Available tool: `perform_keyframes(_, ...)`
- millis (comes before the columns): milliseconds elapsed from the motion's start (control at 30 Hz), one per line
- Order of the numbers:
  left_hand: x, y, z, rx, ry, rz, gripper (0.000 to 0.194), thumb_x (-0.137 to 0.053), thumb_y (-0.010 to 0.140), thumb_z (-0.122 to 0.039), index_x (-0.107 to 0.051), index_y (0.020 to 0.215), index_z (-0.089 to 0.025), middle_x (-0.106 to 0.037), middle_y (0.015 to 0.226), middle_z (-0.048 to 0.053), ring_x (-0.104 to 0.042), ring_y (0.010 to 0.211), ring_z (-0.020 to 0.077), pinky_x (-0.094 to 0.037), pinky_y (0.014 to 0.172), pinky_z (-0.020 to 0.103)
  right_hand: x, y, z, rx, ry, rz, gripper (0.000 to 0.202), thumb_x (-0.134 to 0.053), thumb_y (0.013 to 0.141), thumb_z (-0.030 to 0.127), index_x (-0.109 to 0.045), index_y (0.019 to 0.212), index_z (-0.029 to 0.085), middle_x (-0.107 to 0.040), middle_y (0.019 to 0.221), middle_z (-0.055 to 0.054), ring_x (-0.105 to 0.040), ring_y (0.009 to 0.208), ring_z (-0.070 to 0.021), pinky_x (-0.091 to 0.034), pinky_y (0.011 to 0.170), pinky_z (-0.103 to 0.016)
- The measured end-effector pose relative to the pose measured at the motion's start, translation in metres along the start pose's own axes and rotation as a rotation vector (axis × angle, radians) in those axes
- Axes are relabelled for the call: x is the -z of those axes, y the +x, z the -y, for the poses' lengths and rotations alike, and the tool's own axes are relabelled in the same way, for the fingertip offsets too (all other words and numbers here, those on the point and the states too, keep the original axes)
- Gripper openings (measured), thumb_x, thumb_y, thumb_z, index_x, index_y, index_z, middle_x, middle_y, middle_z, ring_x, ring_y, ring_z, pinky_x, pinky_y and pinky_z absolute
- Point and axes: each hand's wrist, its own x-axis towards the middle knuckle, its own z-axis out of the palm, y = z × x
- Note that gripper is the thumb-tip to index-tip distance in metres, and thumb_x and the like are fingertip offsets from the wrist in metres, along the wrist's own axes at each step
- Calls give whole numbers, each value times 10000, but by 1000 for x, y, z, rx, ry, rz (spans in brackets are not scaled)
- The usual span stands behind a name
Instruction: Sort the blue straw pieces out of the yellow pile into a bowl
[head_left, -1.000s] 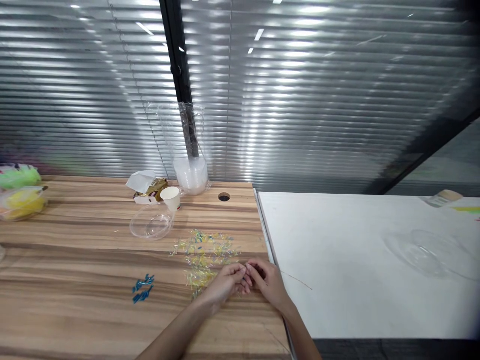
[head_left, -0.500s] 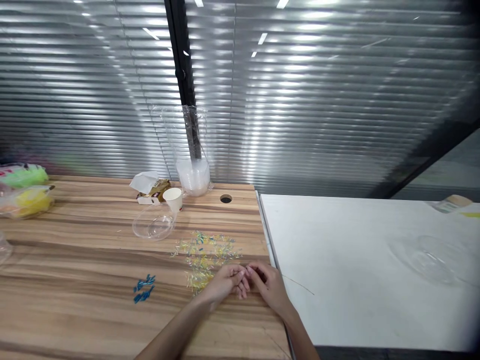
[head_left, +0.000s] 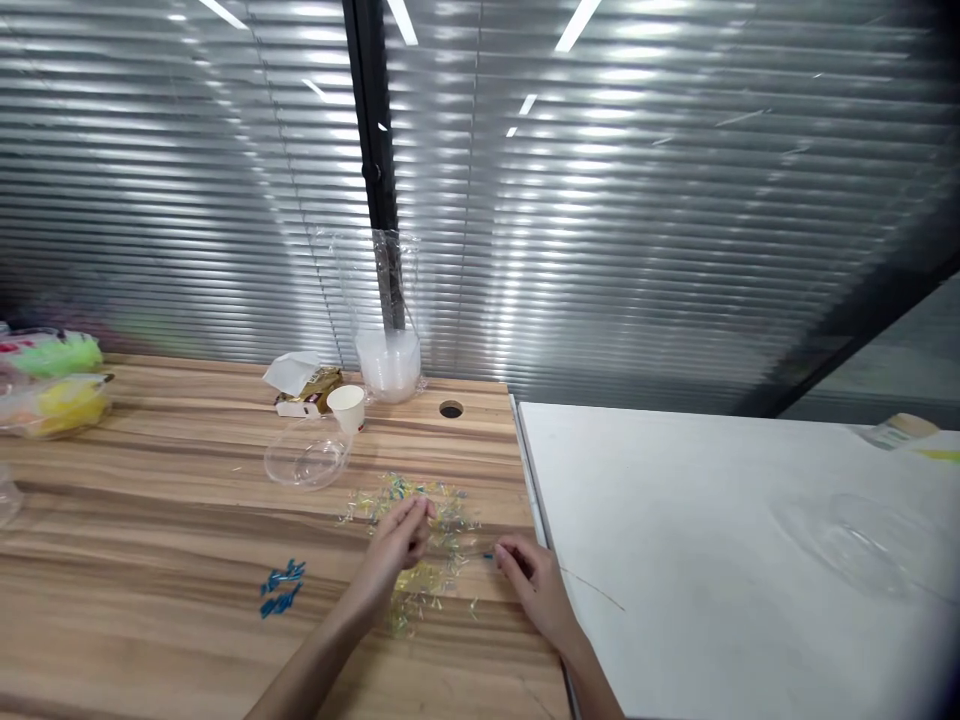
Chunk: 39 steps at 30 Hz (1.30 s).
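Note:
My right hand [head_left: 531,588] is closed in a pinch near the wooden table's right edge. A thin tan string [head_left: 592,588] trails from it over the white table, and a small blue tube bead [head_left: 488,555] shows just left of its fingertips. My left hand [head_left: 401,540] hovers over a scattered heap of clear and yellow tube beads [head_left: 424,578], its fingers closed; anything between them is too small to make out. A few blue pieces are mixed in the heap. Further left lies a separate pile of blue tube beads [head_left: 281,588].
A clear plastic lid [head_left: 289,465], a paper cup [head_left: 346,408], a tissue pack [head_left: 322,385] and bagged plastic cups [head_left: 390,365] stand behind the beads. Colourful bags [head_left: 56,400] lie far left. The white table [head_left: 637,500] adjoins on the right, with a clear plastic piece [head_left: 862,545].
My left hand has parted from the right and moved left and up over the bead heap. The right hand stays about where it was, with the blue bead now visible at its fingertips.

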Motion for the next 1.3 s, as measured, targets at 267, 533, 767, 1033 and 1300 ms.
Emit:
perform_keyframes(267, 99, -35, -6, -123, 95, -386, 466, -645, 685, -575, -544, 897, -172, -295, 523, -103, -224, 416, 38, -156, 393, 149, 4, -2, -1, -53, -30, 30, 283, -464, 898, 391, -638, 853, 172, -648, 760, -43, -582, 681, -167, -437, 620, -252)
perform_keyframes(533, 156, -48, 10, -252, 546, -503, 371, -583, 727, -500, -631, 899, -175, -625, 714, 18, -548, 623, 148, -450, 587, 262, 4, -2, -2, -56, -32, 28, 309, -483, 883, 433, -652, 851, 177, -663, 763, -51, -598, 657, -176, -462, 600, -263)
perform_keyframes(767, 158, -60, 14, -153, 385, -482, 452, -562, 775, -546, -591, 1037, -179, -682, 914, 78, -639, 870, 218, -496, 789, 349, 3, -3, -9, -57, -12, 14, 328, -491, 875, 463, -655, 860, 180, -668, 756, -70, -614, 673, -205, -489, 598, -290)
perform_keyframes(1033, 164, -61, 22, -247, 737, -341, 409, -581, 805, -456, -573, 1138, -219, -587, 1201, 98, -518, 1133, 255, -395, 973, 408, 3, -2, -6, -51, -37, 19, 346, -476, 877, 475, -652, 830, 181, -662, 731, -60, -599, 629, -192, -481, 584, -285)
perform_keyframes(1300, 164, -54, 27, -379, 1062, -247, 243, -554, 818, -421, -651, 901, -213, -599, 1055, 82, -526, 1067, 246, -421, 932, 369, 0, -2, -2, -14, -68, 19, 333, -446, 900, 438, -662, 856, 188, -679, 796, -66, -601, 665, -195, -487, 622, -295)
